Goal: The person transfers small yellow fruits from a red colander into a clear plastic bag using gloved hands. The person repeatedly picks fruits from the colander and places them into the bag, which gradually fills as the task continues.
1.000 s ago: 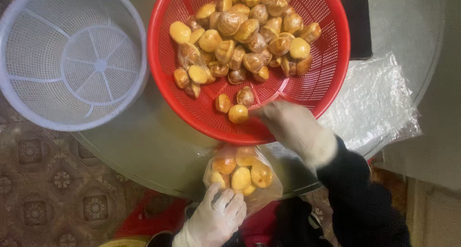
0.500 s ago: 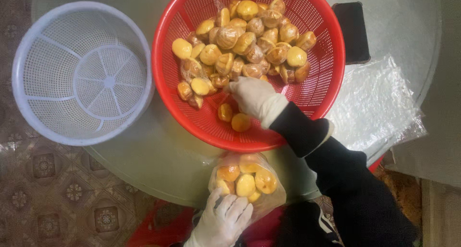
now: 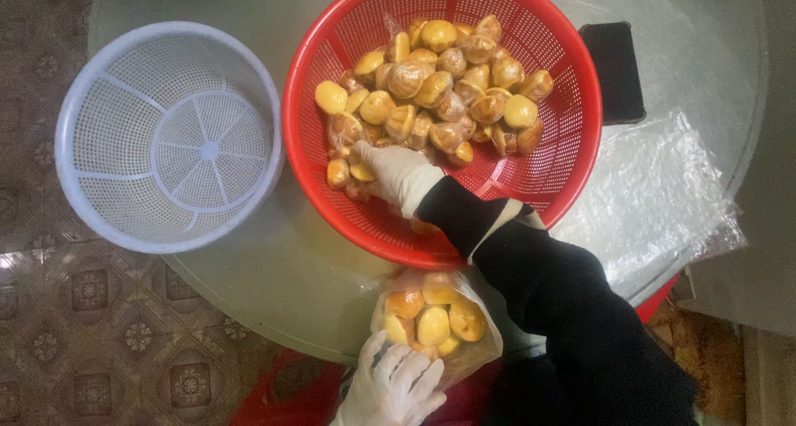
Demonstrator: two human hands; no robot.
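Note:
A red plastic basket [image 3: 572, 157] on the round glass table holds a heap of small golden buns [image 3: 444, 94]. My right hand [image 3: 396, 173], in a white glove with a black sleeve, reaches into the basket's near left side and rests on the buns there. Whether its fingers hold one is hidden. At the table's near edge my gloved left hand [image 3: 394, 386] grips a clear plastic bag [image 3: 435, 318] from below. The bag's mouth is up and it holds several buns.
An empty white plastic basket [image 3: 166, 136] stands to the left of the red one. A dark flat phone-like object [image 3: 615, 70] lies right of the red basket. Clear plastic bags [image 3: 655, 198] lie spread at the table's right. Patterned floor tiles [image 3: 99, 326] show on the left.
My right hand moved from the basket's near rim further in and to the left among the buns. The left hand kept holding the bag in place.

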